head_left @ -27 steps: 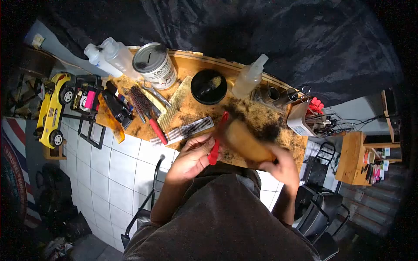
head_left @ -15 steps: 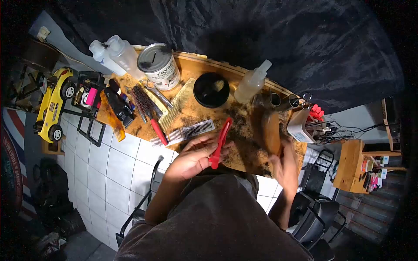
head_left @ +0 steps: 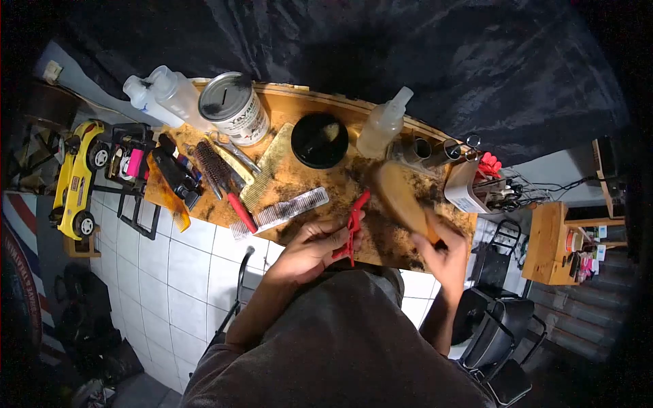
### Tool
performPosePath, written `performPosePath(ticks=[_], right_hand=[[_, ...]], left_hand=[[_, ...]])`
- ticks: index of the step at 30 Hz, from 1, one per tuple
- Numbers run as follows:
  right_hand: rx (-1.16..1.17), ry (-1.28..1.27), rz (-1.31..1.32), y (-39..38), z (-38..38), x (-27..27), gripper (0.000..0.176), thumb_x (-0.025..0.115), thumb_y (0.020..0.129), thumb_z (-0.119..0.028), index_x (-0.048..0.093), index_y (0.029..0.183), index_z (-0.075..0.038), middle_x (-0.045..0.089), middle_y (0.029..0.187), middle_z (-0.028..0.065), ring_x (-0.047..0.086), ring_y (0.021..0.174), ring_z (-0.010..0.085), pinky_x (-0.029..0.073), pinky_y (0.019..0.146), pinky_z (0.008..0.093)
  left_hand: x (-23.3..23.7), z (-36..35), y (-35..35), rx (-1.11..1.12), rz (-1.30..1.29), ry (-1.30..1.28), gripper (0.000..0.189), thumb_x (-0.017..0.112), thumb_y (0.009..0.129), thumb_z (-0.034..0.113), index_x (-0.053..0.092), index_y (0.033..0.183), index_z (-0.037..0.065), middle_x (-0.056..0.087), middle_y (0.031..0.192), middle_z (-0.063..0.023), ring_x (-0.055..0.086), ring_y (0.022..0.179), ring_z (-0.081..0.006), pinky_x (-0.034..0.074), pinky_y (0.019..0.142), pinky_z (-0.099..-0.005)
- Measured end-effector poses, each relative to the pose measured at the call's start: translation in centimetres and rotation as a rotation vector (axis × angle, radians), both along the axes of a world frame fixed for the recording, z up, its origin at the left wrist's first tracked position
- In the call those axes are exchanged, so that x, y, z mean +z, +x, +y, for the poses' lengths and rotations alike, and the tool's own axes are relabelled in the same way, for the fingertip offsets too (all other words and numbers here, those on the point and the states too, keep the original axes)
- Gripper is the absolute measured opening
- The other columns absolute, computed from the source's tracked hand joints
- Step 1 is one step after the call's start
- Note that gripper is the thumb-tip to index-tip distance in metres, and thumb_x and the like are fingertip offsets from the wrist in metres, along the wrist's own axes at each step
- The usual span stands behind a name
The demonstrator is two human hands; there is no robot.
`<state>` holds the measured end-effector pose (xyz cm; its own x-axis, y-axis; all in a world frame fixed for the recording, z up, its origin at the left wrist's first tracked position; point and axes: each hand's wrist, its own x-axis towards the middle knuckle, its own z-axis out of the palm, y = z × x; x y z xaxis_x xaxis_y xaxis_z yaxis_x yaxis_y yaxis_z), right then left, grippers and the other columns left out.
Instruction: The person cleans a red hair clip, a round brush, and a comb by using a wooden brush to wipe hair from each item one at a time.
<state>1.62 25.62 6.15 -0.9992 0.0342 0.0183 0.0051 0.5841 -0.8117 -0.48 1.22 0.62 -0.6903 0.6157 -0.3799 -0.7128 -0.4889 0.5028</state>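
Note:
My left hand (head_left: 309, 250) is closed around a red hair clip (head_left: 354, 228), which stands nearly upright over the table's front edge. My right hand (head_left: 445, 253) grips the handle end of a wooden-backed brush (head_left: 398, 197), tilted up and to the left and smeared by motion. Its bristles are hard to make out. Below both hands lies the wooden table (head_left: 381, 255), strewn with dark hair clippings. A pale comb (head_left: 289, 209) lies left of the clip, beside a round brush with a red handle (head_left: 238, 207).
At the back stand a round black container (head_left: 320, 141), a spray bottle (head_left: 382, 126), a labelled tin (head_left: 235, 109) and clear bottles (head_left: 178, 95). Hair clippers (head_left: 175, 170) and an amber comb (head_left: 166, 187) lie left. A holder (head_left: 466, 187) with tools is at right.
My right hand has swung the wooden-backed brush up and leftward, toward the clip. The red hair clip has turned slightly in my left hand. The view has shifted a little.

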Motion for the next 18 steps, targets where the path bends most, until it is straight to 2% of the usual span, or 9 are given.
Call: performPosePath(ticks=[2, 4, 6, 8, 10, 12, 14, 16, 18], right_hand=[[0.162, -0.060, -0.006, 0.1, 0.2, 0.2, 0.034, 0.073, 0.068, -0.006, 0.065, 0.099, 0.004, 0.067, 0.091, 0.0166, 0.066, 0.082, 0.0227, 0.049, 0.074, 0.0286], [0.506, -0.046, 0.002, 0.0, -0.4, 0.3, 0.037, 0.077, 0.063, -0.007, 0.067, 0.097, 0.002, 0.066, 0.096, 0.0179, 0.066, 0.089, 0.0219, 0.049, 0.077, 0.0290], [0.484, -0.033, -0.016, -0.2, -1.2, 0.2, 0.040, 0.081, 0.057, -0.009, 0.068, 0.094, 0.001, 0.066, 0.094, 0.0178, 0.065, 0.086, 0.0207, 0.050, 0.076, 0.0300], [0.187, -0.039, -0.046, -0.4, -1.0, -1.1, 0.034, 0.078, 0.066, -0.015, 0.070, 0.098, -0.006, 0.068, 0.093, 0.0151, 0.067, 0.081, 0.0213, 0.049, 0.077, 0.0294], [-0.110, 0.050, 0.030, -1.0, -1.3, -1.7, 0.030, 0.075, 0.070, -0.010, 0.068, 0.097, 0.000, 0.063, 0.074, 0.0137, 0.059, 0.061, 0.0182, 0.047, 0.062, 0.0302], [-0.212, 0.059, 0.116, -1.9, -1.5, -0.8, 0.028, 0.075, 0.070, -0.009, 0.068, 0.095, 0.001, 0.064, 0.076, 0.0126, 0.059, 0.062, 0.0167, 0.048, 0.062, 0.0291], [-0.172, -0.030, 0.141, -1.5, -0.8, -0.8, 0.027, 0.076, 0.069, -0.009, 0.069, 0.094, 0.000, 0.067, 0.082, 0.0126, 0.063, 0.067, 0.0161, 0.049, 0.067, 0.0277], [0.247, -0.184, -0.036, -0.5, 0.1, -0.8, 0.038, 0.077, 0.064, -0.004, 0.065, 0.098, 0.006, 0.066, 0.091, 0.0142, 0.063, 0.082, 0.0176, 0.049, 0.076, 0.0295], [0.510, -0.043, 0.004, -0.6, -0.5, -0.2, 0.047, 0.084, 0.054, -0.012, 0.067, 0.096, 0.001, 0.066, 0.099, 0.0169, 0.064, 0.090, 0.0254, 0.049, 0.078, 0.0325]], left_hand=[[0.2, 0.1, 0.0, 0.141, 0.026, 0.052, 0.031, 0.052, 0.092, 0.010, 0.051, 0.121, -0.002, 0.059, 0.109, -0.0070, 0.057, 0.098, -0.0143, 0.048, 0.088, -0.0274], [0.8, 0.2, -1.1, 0.081, 0.028, -0.060, 0.031, 0.052, 0.092, 0.009, 0.051, 0.122, -0.002, 0.060, 0.105, -0.0069, 0.058, 0.095, -0.0137, 0.047, 0.087, -0.0266], [0.6, -0.3, -1.1, 0.088, 0.056, -0.022, 0.030, 0.052, 0.093, 0.009, 0.053, 0.121, -0.002, 0.061, 0.102, -0.0066, 0.058, 0.092, -0.0126, 0.047, 0.085, -0.0256], [-0.3, -0.8, -1.1, 0.040, 0.211, -0.086, 0.029, 0.053, 0.092, 0.011, 0.055, 0.118, -0.002, 0.061, 0.102, -0.0064, 0.058, 0.090, -0.0111, 0.047, 0.082, -0.0242], [0.6, -0.8, -1.2, 0.025, 0.168, -0.125, 0.027, 0.053, 0.092, 0.012, 0.057, 0.114, -0.003, 0.061, 0.100, -0.0059, 0.057, 0.089, -0.0102, 0.046, 0.080, -0.0238], [0.9, -0.9, -1.0, 0.003, 0.303, -0.190, 0.028, 0.052, 0.093, 0.015, 0.057, 0.115, -0.003, 0.061, 0.100, -0.0056, 0.057, 0.089, -0.0097, 0.046, 0.079, -0.0241], [0.2, -0.6, -0.9, 0.091, 0.201, -0.107, 0.029, 0.052, 0.094, 0.016, 0.056, 0.115, -0.003, 0.061, 0.100, -0.0053, 0.057, 0.088, -0.0094, 0.046, 0.077, -0.0235], [0.3, -0.2, -1.1, 0.174, 0.101, -0.019, 0.030, 0.051, 0.094, 0.017, 0.056, 0.116, -0.002, 0.061, 0.099, -0.0050, 0.057, 0.088, -0.0091, 0.046, 0.076, -0.0230], [1.1, 0.2, -1.4, 0.241, 0.117, -0.132, 0.031, 0.051, 0.094, 0.019, 0.055, 0.117, -0.002, 0.061, 0.098, -0.0037, 0.057, 0.086, -0.0089, 0.046, 0.075, -0.0215]])
